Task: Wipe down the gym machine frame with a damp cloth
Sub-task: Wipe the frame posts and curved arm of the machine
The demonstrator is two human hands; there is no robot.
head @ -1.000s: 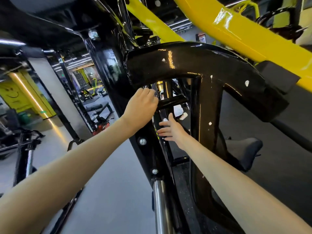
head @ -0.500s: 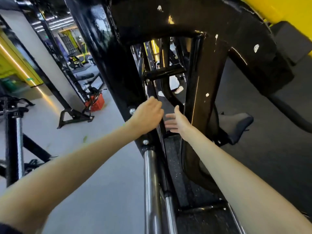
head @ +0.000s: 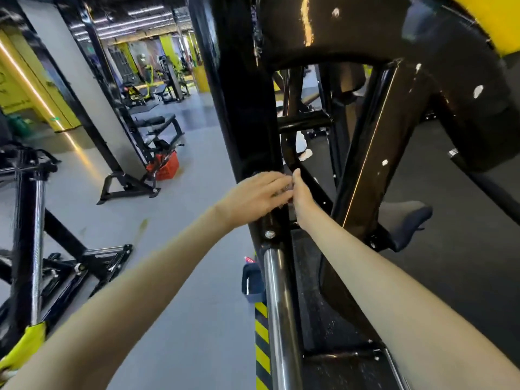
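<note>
**A:** So where on the machine is the wiping going on?

**B:** On the machine frame [head: 239, 114], at its black upright, just above the bolt [head: 270, 234] where the chrome bar [head: 277, 305] begins. The left hand [head: 257, 194] lies across the upright's front face, fingers stretched fairly flat and smeared by blur. The right hand [head: 303, 199] comes in at the upright's right edge, thumb up, its fingers hidden.

**A:** And the cloth?

**B:** I cannot make it out. Something greyish shows where the two hands meet, too blurred to name. My guess is that it sits there against the paint, with a hand on each side so the post gets rubbed all round.

**A:** Does the right hand grip anything?

**B:** I cannot tell.

**A:** Any brand or lettering?

**B:** None that can be read. There are only yellow-and-black hazard stripes [head: 261, 347] at the frame's foot, and white chips [head: 385, 162] in the paint.
</note>
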